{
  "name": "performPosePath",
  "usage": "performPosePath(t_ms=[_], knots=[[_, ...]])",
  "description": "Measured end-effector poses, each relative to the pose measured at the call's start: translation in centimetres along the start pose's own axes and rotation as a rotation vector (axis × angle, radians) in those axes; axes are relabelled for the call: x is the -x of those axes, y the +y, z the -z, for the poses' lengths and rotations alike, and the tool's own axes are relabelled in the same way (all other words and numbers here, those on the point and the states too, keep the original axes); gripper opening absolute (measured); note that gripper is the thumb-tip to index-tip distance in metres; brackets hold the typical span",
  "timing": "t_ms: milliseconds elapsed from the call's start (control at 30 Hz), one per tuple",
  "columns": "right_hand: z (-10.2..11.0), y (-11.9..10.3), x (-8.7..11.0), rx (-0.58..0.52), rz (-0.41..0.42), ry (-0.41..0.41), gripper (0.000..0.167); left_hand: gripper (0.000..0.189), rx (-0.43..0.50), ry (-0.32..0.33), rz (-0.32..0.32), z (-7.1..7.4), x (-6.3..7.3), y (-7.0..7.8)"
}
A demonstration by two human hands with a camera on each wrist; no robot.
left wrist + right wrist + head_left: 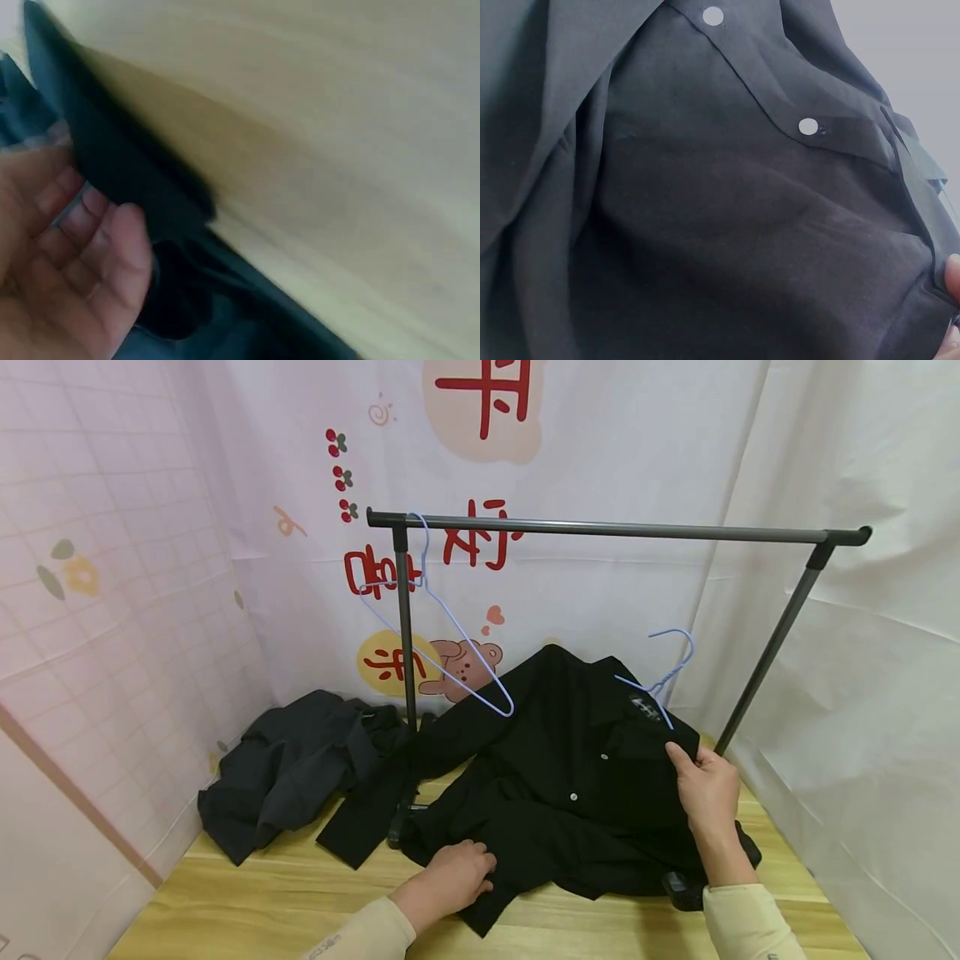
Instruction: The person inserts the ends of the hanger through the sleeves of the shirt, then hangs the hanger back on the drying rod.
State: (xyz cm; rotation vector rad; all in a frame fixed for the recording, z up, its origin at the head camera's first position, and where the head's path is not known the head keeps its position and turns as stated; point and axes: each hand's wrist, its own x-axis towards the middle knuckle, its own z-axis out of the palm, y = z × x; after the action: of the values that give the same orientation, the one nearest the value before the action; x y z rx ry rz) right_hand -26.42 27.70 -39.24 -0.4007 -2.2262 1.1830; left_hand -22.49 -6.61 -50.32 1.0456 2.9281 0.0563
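A black button-up shirt (540,777) is spread under the rack, one sleeve reaching left. A blue hanger (663,677) pokes out at its collar, hook upward. My right hand (708,785) pinches the shirt near the shoulder, thumb in front and fingers mostly behind the cloth. White buttons (808,127) run down the front in the right wrist view. My left hand (453,877) is low over the shirt's near side. In the left wrist view its curled fingers (129,240) hold the edge of a dark flap (112,157) raised off the tabletop.
A grey garment rack (600,529) stands over the shirt, its feet on the wooden tabletop (247,902). A second blue hanger (465,647) hangs from the bar's left end. A dark grey garment (300,768) lies heaped at the left. Printed curtains (600,443) close off the back and sides.
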Motion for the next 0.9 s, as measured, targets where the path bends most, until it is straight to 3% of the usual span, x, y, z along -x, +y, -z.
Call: performPosePath(t_ms=[33,133,200,267,433,533,600,667,800,900], knots=[[0.0,0.0,0.0,-0.003,-0.002,-0.001,0.047,0.012,-0.017,0.034,-0.015,-0.1,0.0,-0.2],[0.1,0.0,0.1,-0.017,-0.013,-0.005,0.047,0.023,-0.042,0.095,-0.051,0.4,0.4,-1.4],[0.2,0.0,0.1,-0.026,-0.02,-0.005,0.048,0.023,-0.002,0.134,-0.029,1.6,0.7,-2.7],[0.2,0.0,0.1,-0.033,-0.02,0.0,0.048,0.02,0.081,0.203,0.035,3.3,1.2,-4.3],[0.3,0.1,0.1,-0.043,-0.023,0.038,0.047,0.007,0.348,0.453,0.249,7.8,2.6,-8.8],[0.3,0.2,0.0,-0.055,-0.046,0.056,0.047,0.005,0.411,0.498,0.303,9.4,4.0,-10.9],[0.1,0.2,-0.1,-0.059,-0.062,0.061,0.049,0.006,0.429,0.449,0.273,9.9,5.1,-11.9],[0.1,0.2,0.0,-0.066,-0.077,0.074,0.049,0.007,0.443,0.345,0.194,9.7,6.0,-12.4],[0.2,0.1,0.0,-0.072,-0.112,0.09,0.052,0.015,0.493,0.043,0.034,8.4,7.3,-11.8],[0.2,-0.1,-0.1,-0.082,-0.134,0.104,0.052,0.018,0.549,-0.163,0.019,7.1,7.7,-10.7]])
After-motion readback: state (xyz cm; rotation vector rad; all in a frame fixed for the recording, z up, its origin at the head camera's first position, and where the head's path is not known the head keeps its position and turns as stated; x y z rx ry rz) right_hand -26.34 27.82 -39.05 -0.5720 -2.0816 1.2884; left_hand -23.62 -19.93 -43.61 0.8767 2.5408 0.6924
